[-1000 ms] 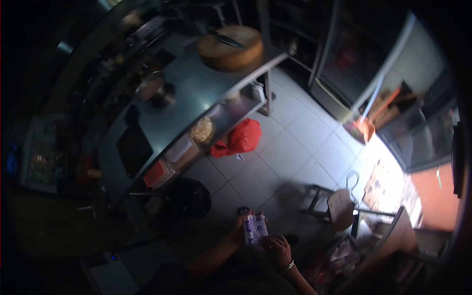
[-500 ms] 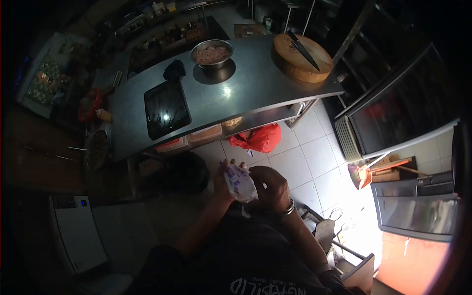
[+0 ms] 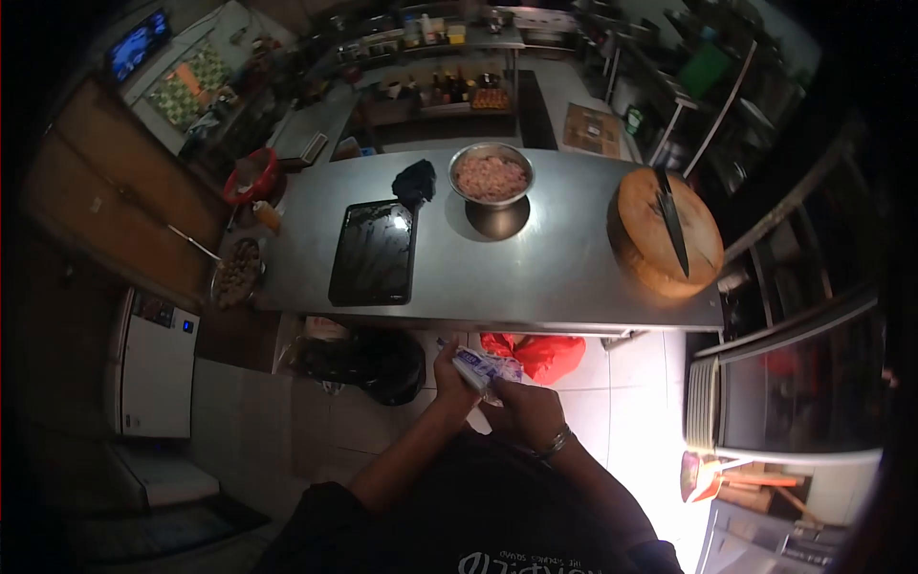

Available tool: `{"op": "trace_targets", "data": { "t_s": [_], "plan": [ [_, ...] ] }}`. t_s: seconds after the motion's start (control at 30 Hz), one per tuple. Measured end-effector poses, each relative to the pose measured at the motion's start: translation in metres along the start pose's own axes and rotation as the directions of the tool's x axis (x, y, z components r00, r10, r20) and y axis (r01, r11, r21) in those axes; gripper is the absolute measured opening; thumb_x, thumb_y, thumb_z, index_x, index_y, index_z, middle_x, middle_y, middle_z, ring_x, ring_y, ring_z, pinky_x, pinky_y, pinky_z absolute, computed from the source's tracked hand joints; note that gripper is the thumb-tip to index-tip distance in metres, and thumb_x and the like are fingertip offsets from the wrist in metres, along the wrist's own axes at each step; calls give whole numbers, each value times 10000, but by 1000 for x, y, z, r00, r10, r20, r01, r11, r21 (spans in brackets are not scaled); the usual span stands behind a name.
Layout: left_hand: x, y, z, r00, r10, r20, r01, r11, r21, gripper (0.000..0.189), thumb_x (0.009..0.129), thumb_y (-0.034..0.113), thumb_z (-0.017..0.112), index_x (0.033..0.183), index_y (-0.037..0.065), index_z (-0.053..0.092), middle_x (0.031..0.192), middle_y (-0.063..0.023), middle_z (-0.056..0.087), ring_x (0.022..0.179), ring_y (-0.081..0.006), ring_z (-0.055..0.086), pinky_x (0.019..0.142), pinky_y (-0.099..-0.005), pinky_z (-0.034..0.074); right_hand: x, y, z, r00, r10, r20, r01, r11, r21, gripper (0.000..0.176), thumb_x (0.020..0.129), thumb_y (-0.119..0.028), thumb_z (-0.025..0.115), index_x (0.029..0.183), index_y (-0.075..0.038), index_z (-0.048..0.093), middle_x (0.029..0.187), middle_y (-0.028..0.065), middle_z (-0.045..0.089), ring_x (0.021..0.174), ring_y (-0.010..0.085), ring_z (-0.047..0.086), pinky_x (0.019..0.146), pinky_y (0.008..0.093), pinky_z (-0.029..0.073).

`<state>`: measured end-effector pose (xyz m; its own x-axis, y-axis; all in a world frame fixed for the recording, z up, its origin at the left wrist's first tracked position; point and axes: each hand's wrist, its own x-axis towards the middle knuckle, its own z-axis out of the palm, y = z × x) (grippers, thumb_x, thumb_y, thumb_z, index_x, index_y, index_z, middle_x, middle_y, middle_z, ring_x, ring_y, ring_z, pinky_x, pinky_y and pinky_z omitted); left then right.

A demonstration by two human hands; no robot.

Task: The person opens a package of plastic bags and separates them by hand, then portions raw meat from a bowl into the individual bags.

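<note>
In front of my body, my left hand is closed around a white plastic packet with purple print. The lower right end of that packet is gripped by my right hand, which wears a metal band at the wrist. What the packet contains does not show. Beyond my hands, a steel bowl of chopped raw meat stands on the steel table. A black tray lies left of it, near a crumpled black bag or cloth. On the right, a knife rests on a round wooden chopping block.
Under the table lie a red plastic bag and a large black bag. A tray of brownish pieces and a red basin stand at left. Right are stacked plates and an orange dustpan.
My view has lifted and turned, so more of the kitchen behind the table shows. Both hands still hold the packet, now tilted differently, with my right hand lower on it.
</note>
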<state>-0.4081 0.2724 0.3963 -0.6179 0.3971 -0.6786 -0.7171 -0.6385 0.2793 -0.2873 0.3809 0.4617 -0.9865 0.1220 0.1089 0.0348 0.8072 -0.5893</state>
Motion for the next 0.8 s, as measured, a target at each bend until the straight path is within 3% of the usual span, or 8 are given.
{"op": "trace_targets", "data": {
  "t_s": [0.2, 0.4, 0.47, 0.53, 0.6, 0.63, 0.73, 0.8],
  "plan": [
    [49, -21, -3, 1000, -13, 27, 18, 980, -200, 518, 907, 380, 587, 1242, 1, 476, 1185, -224, 592, 1095, -397, 591, 1008, -549, 439, 43, 45, -33, 963, -129, -235, 130, 991, -12, 122, 764, -178, 707, 854, -105, 668, 703, 56, 647, 616, 254, 645, 536, 386, 500],
    [84, -7, 26, 996, 76, 36, -68, 982, -177, 553, 880, 407, 618, 1225, 5, 457, 1159, -274, 554, 1026, -418, 600, 926, -567, 493, 88, 57, -41, 965, -194, -179, 196, 981, -3, 118, 771, -95, 735, 880, -88, 691, 809, 53, 693, 744, 223, 660, 620, 346, 531],
    [101, 3, 30, 991, -4, -135, -20, 985, -173, 495, 849, 302, 652, 1200, 37, 427, 1113, -222, 554, 991, -398, 603, 917, -603, 482, 99, 60, -37, 970, -143, -198, 141, 990, -22, 146, 759, -85, 737, 898, -88, 691, 824, 58, 696, 740, 236, 646, 614, 344, 531],
    [127, 12, 36, 989, -18, -149, -10, 983, -183, 492, 820, 265, 653, 1189, 64, 398, 1080, -213, 515, 925, -386, 595, 865, -601, 495, 116, 58, -49, 965, -134, -225, 137, 991, -5, 196, 724, -2, 718, 904, -71, 687, 819, 53, 694, 730, 228, 628, 646, 355, 515],
    [153, 27, 47, 996, -52, -68, 36, 976, -217, 459, 801, 237, 650, 1161, 77, 413, 1075, -196, 503, 889, -358, 577, 817, -551, 506, 132, 57, -64, 858, -239, -455, 264, 964, -8, 269, 682, 87, 672, 910, -55, 683, 793, 56, 682, 735, 238, 611, 692, 374, 485],
    [161, 34, 58, 994, -66, -88, 47, 979, -198, 399, 784, 217, 648, 1097, 87, 436, 1038, -158, 501, 879, -323, 559, 789, -500, 506, 137, 56, -69, 802, -177, -570, 195, 980, -30, 305, 650, 148, 621, 883, -43, 668, 763, 75, 644, 719, 266, 580, 722, 392, 459],
    [197, 51, 95, 985, -7, -170, -7, 997, -80, 388, 774, 264, 652, 1068, 83, 475, 999, -146, 527, 851, -332, 575, 789, -500, 516, 161, 76, -86, 697, -117, -708, 79, 993, -85, 234, 732, 147, 579, 908, -5, 606, 794, 131, 590, 708, 280, 554, 705, 356, 465],
    [228, 58, 104, 987, -79, -140, 69, 995, -71, 340, 778, 236, 647, 1043, 98, 485, 988, -121, 518, 870, -325, 566, 799, -510, 515, 174, 93, -90, 691, -79, -718, 14, 995, -96, 180, 838, 97, 547, 970, -10, 604, 840, 112, 625, 672, 217, 536, 641, 325, 461]
  ]
}}
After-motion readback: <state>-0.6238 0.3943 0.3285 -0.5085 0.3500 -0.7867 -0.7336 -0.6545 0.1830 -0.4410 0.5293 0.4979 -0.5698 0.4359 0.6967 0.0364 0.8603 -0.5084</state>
